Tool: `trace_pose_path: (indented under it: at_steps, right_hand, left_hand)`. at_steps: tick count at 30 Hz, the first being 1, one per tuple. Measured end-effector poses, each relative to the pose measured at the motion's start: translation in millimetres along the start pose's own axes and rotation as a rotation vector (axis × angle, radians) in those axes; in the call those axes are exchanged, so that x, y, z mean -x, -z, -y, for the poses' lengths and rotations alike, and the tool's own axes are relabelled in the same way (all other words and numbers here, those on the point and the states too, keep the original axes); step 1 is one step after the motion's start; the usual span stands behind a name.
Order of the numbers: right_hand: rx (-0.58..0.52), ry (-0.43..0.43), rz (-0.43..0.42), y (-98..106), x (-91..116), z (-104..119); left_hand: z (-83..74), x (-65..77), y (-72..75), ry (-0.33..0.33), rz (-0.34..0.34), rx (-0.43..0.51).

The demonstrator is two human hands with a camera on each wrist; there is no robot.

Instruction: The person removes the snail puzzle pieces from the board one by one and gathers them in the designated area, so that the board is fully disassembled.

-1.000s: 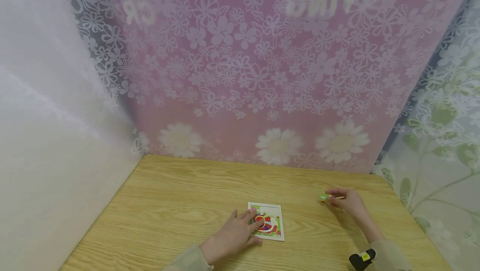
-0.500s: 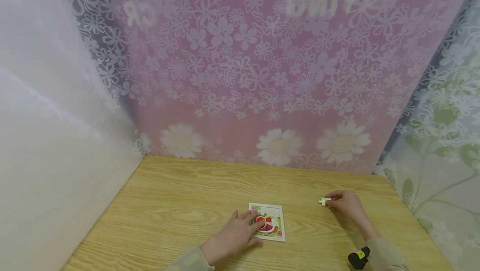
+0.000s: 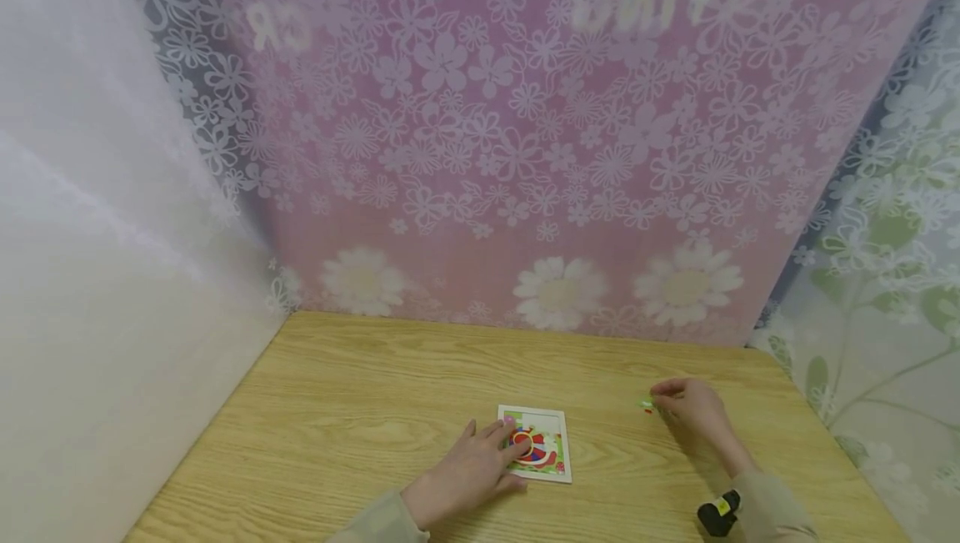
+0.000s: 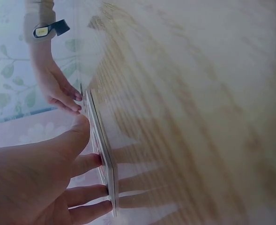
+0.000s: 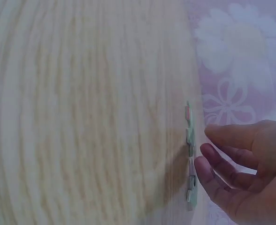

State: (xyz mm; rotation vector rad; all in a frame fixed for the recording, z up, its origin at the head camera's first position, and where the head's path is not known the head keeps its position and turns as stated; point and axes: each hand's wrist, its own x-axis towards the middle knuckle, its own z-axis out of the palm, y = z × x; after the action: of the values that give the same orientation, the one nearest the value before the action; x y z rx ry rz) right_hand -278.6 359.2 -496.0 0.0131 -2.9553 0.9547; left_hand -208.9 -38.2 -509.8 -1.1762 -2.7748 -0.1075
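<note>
My left hand (image 3: 468, 472) rests with its fingers spread on a small square jigsaw puzzle (image 3: 553, 460) in a white frame. The printed picture shows red, blue and green parts, and its upper right part is bare white. The left wrist view shows the fingertips touching the top and edge of the thin puzzle frame (image 4: 110, 180). To the right, my right hand (image 3: 697, 409) hovers with bent fingers beside green and red jigsaw pieces (image 3: 647, 405). In the right wrist view, several jigsaw pieces (image 5: 190, 136) lie flat in a row, and a small gap parts them from the fingertips.
The wooden table (image 3: 360, 393) carries the puzzle and pieces. A pink flowered curtain (image 3: 450, 151) stands behind its back edge. Pale sheets (image 3: 112, 276) hang at the left and right. A black wrist device (image 3: 717, 515) sits at the right sleeve.
The right hand held a jigsaw piece at its fingertips and turned it to a pale side; now green and red show lower, by the fingertips. The left hand stays put.
</note>
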Motion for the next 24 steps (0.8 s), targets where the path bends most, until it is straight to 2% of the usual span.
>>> trace_pose_path:
  at_steps: [4,13,19,24]
  right_hand:
    - [-0.051,-0.021,-0.017,3.7,1.1,0.0]
    - [-0.113,0.049,-0.032,1.9,4.4,6.1]
    - [-0.134,0.085,-0.013,-6.1,7.8,22.5]
    - [-0.193,0.114,0.006,-12.5,9.4,41.6]
  left_hand:
    - [0.8,-0.1,-1.7,0.002,-0.002,0.003]
    - [1.0,0.3,-2.7,0.012,0.014,0.03]
    - [-0.5,0.8,-0.3,0.026,0.038,0.088]
    - [-0.9,1.3,-0.6,0.029,0.047,0.089]
